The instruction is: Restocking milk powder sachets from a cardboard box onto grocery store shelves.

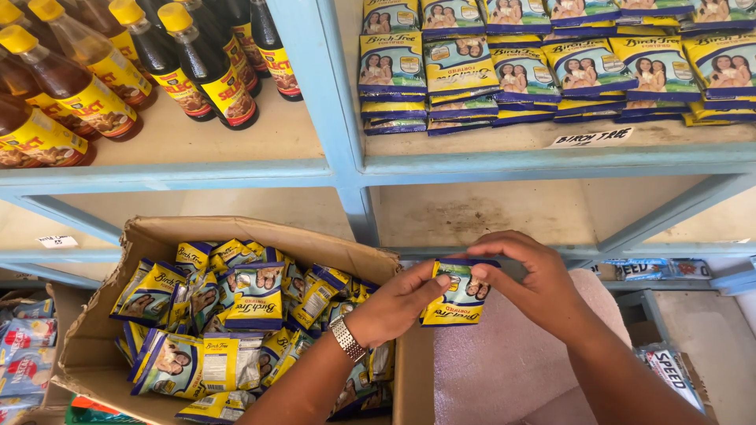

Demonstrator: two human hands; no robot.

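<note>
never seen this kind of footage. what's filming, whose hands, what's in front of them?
One camera, worn on a person's head, looks down at their own two bare hands; there is no machine. The left hand, with a metal watch, and the right hand pinch one small yellow-and-blue sachet between them. Below left, an open cardboard box holds many more of the same sachets. Ahead stand light-blue shelves: stacked sachets on the upper right, yellow-capped bottles of dark liquid on the upper left. The shelf just behind the hands looks bare.
</note>
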